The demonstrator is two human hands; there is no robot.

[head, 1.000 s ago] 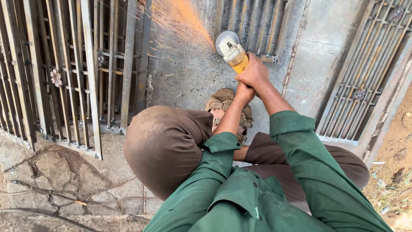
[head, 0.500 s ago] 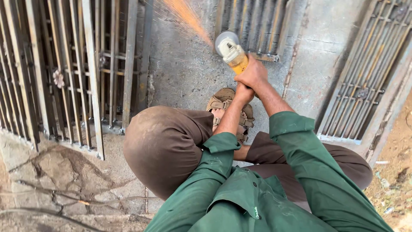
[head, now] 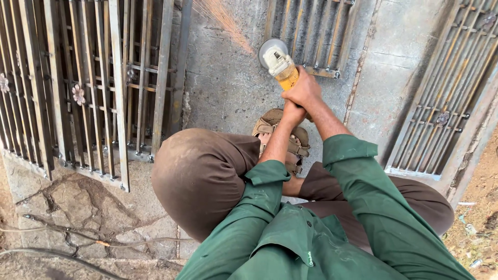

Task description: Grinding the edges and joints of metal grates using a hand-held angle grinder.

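Squatting over a concrete slab (head: 228, 88), I hold a yellow grinder (head: 282, 70) out in front of my knees. My right hand (head: 305, 92) is closed round the yellow body of the tool, fingers wrapped over the top. My left hand (head: 291, 113) sits just beneath and behind it, curled shut against the grip's lower end; how much of the tool it holds I cannot tell, since the right hand covers it. The grinder's round guard and disc (head: 271, 49) point away from me and meet the near bottom corner of a small grille (head: 311, 31) that lies at the far edge of the slab. Orange sparks (head: 223, 21) stream from the disc toward the far left.

Along the slab's left edge lies a large gate (head: 88, 88) of flat steel bars, with a small metal flower (head: 78, 94) fixed among them. Another barred panel (head: 446, 98) lies by the right edge, tilted. My sandal (head: 282, 135) is planted on the slab under my wrists. A cable (head: 57, 256) runs over cracked stone at the near left corner. No package, label or sign shows.
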